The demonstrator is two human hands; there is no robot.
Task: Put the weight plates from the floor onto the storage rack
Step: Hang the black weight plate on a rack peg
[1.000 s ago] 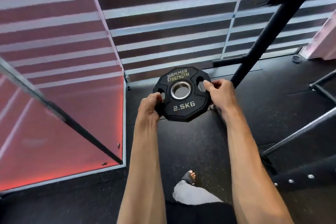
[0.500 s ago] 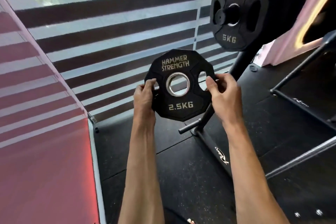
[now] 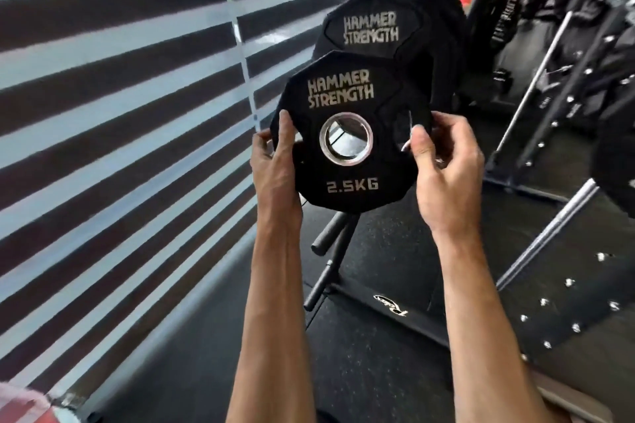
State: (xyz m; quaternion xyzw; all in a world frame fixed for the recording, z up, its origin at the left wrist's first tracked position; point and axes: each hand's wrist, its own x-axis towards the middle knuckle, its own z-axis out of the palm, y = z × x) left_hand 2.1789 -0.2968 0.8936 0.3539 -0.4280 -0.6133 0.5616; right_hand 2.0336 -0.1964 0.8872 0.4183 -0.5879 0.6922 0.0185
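**Both hands hold a 2.5 kg plate upright in front of the rack**

Hands first: the left hand (image 3: 276, 165) and the right hand (image 3: 443, 168) are each closed on an opposite edge of the 2.5KG plate (image 3: 347, 182), carrying it clear of the floor at about chest height. The left hand's thumb lies across the front face while its fingers wrap behind the left rim. The right hand's thumb presses on the face beside the grip slot, its fingers curled round the right rim.

From the largest thing downward: a striped blind (image 3: 120, 113) of dark and pale horizontal bands fills the left half of the view. Below it spreads the dark rubber floor (image 3: 378, 354). On the right stand black metal frames and bars, blurred, with bolts showing along them.

The storage rack (image 3: 330, 271) rises just behind the held plate; one bare black peg (image 3: 330, 233) sticks out toward the lower left, under the plate's bottom edge. Higher on the rack hangs a larger black plate (image 3: 388, 27) with "HAMMER STRENGTH" lettering, partly covered by the one in hand.

The held plate is black, many-sided, upright and facing the camera, lettered "HAMMER STRENGTH" above its steel-ringed centre hole (image 3: 346, 140) and "2.5KG" below. Whether it touches the larger plate behind cannot be told.
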